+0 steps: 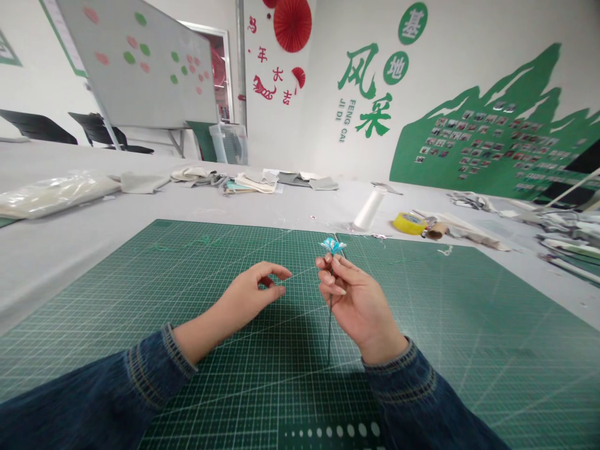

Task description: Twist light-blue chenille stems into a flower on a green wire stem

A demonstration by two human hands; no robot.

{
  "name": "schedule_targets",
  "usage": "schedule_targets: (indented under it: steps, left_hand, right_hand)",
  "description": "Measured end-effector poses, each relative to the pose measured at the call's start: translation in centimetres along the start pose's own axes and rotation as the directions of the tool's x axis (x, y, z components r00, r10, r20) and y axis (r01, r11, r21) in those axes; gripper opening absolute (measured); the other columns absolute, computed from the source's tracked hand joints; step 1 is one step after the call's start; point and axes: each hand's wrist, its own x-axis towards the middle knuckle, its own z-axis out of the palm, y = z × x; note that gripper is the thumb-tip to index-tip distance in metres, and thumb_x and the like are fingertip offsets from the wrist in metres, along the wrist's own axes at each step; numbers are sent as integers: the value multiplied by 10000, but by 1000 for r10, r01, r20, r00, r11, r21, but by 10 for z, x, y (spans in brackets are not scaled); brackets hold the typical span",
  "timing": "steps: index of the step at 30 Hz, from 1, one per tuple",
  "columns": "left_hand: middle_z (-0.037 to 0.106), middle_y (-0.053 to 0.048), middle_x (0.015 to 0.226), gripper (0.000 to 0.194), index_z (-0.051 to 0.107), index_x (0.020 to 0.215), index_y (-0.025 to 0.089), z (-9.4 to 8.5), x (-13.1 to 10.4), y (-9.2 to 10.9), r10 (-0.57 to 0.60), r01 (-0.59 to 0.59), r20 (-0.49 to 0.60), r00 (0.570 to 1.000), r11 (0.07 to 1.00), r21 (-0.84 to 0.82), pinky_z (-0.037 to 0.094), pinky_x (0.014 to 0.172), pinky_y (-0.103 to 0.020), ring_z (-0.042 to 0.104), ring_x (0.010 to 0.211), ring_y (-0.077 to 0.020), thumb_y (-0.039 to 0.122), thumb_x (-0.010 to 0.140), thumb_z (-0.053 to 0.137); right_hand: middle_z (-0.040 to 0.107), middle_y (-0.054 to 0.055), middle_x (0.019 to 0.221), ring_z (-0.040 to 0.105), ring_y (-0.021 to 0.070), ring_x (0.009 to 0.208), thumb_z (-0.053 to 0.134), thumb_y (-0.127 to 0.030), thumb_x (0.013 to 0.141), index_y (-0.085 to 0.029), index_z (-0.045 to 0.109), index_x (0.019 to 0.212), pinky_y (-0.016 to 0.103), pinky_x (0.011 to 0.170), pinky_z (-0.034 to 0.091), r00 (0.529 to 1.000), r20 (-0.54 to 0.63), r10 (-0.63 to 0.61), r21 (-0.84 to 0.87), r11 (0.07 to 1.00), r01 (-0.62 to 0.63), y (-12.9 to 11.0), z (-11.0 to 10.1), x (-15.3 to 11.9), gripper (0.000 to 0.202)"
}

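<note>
My right hand (359, 297) pinches the thin dark stem of a small artificial flower (333, 245) just under its head. The petals are bright blue with white or shiny spots, and the stem hangs straight down below my fingers. To the left, my left hand (255, 290) is held above the mat with thumb and fingers apart and nothing solid between them. A faint pale line, perhaps a thread, runs from near its fingertips toward the flower. Under both hands lies a green cutting mat (197, 300) with a white grid.
Beyond the mat stand a white thread cone (370, 209), a roll of yellow tape (409, 223) and a cardboard tube (437, 231). Fabric scraps (257, 181) lie along the table's back. A plastic-wrapped bundle (60, 194) is at left, more cloth pieces (574, 228) at right.
</note>
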Motion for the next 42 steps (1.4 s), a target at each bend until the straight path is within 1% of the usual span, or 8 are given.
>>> schedule_targets:
  steps: [3, 7, 12, 15, 19, 22, 28, 42]
  left_hand:
    - [655, -65, 1205, 361, 664, 1171, 240, 8, 0, -4, 234, -243, 68, 970, 912, 330, 476, 939, -460, 575, 1063, -233, 165, 818, 668]
    - [630, -78, 1228, 457, 646, 1210, 227, 20, 0, -9, 276, -310, 142, 951, 864, 397, 455, 975, -474, 538, 1111, -257, 239, 770, 768]
    - [672, -31, 1111, 51, 723, 837, 224, 19, 3, -9, 288, -341, 196, 937, 874, 347, 412, 979, -433, 566, 1049, -222, 182, 810, 714]
    - [712, -19, 985, 59, 691, 804, 205, 9, 5, -6, 174, -219, 224, 959, 956, 196, 423, 926, -391, 602, 942, -193, 197, 844, 648]
    - [668, 2, 751, 179, 626, 874, 194, -13, 6, -4, -118, 147, 318, 941, 987, -69, 398, 598, -256, 498, 585, -122, 354, 897, 550]
    - [514, 53, 599, 231, 610, 895, 206, -33, 10, -10, -157, 175, 239, 958, 983, -54, 327, 553, -235, 428, 541, -118, 429, 893, 549]
    - [583, 20, 640, 297, 694, 863, 229, -66, 23, -32, -147, 130, 1, 989, 876, 465, 351, 610, -265, 538, 630, -175, 476, 857, 530]
    - [652, -21, 637, 274, 692, 822, 229, -95, 28, -58, -231, 373, -300, 925, 698, 612, 364, 610, -300, 607, 657, -231, 423, 823, 498]
  right_hand:
    - [611, 40, 813, 471, 63, 580, 659, -132, 827, -141, 671, 773, 130, 427, 371, 1000, 23, 8, 20, 1000, -9, 0, 2, -2, 56]
    - [601, 36, 814, 465, 66, 579, 640, -130, 841, -150, 668, 775, 130, 422, 377, 1000, 28, 11, 22, 1000, -11, -1, 5, -4, 74]
    - [601, 38, 811, 470, 65, 579, 636, -124, 839, -146, 671, 776, 125, 423, 385, 999, 28, 16, 39, 999, -17, -1, 5, -4, 76]
    - [597, 39, 802, 477, 60, 575, 647, -114, 828, -134, 674, 772, 113, 424, 394, 1000, 23, 8, 64, 998, -10, -2, 3, -3, 65]
    - [597, 32, 755, 485, 53, 559, 650, -79, 811, -116, 672, 781, 100, 422, 386, 999, 9, -41, 84, 996, 40, -4, 1, -3, 52]
    - [564, 11, 682, 458, 46, 515, 628, -71, 822, -105, 667, 795, 104, 403, 355, 997, -29, -69, 106, 992, 72, -6, 0, -4, 59]
    - [483, -31, 612, 400, 34, 462, 614, -68, 833, -107, 649, 794, 118, 389, 314, 985, -102, -139, 119, 981, 151, -11, -1, -6, 65]
    - [418, -55, 592, 357, 31, 450, 591, -79, 849, -125, 616, 779, 127, 400, 287, 969, -170, -179, 81, 978, 194, -11, -3, -6, 87]
